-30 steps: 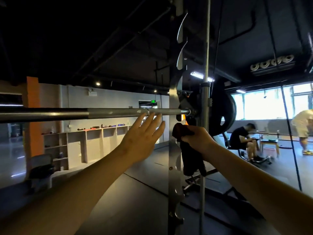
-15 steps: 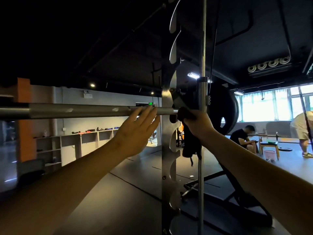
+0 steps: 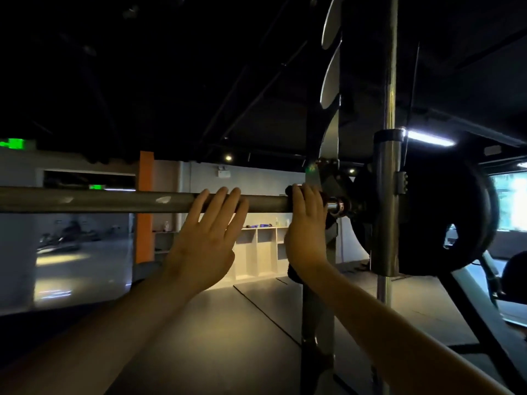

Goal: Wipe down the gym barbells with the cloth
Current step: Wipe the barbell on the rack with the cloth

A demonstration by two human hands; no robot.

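A grey steel barbell runs level across the view at head height, ending at a black weight plate on the right. My left hand reaches up with straight fingers, its fingertips touching the bar. My right hand grips a dark cloth wrapped over the bar, close to the collar and the rack upright. Most of the cloth is hidden by that hand; a bit shows above the fingers and below the wrist.
A chrome guide rod with a sliding sleeve and a hooked rack upright stand just right of my hands. An orange pillar and white shelves are far behind. The floor below is open grey matting.
My right hand rose with the cloth from below the bar and now grips it onto the bar's right end. My left hand moved up until its fingertips touch the bar. The view came closer.
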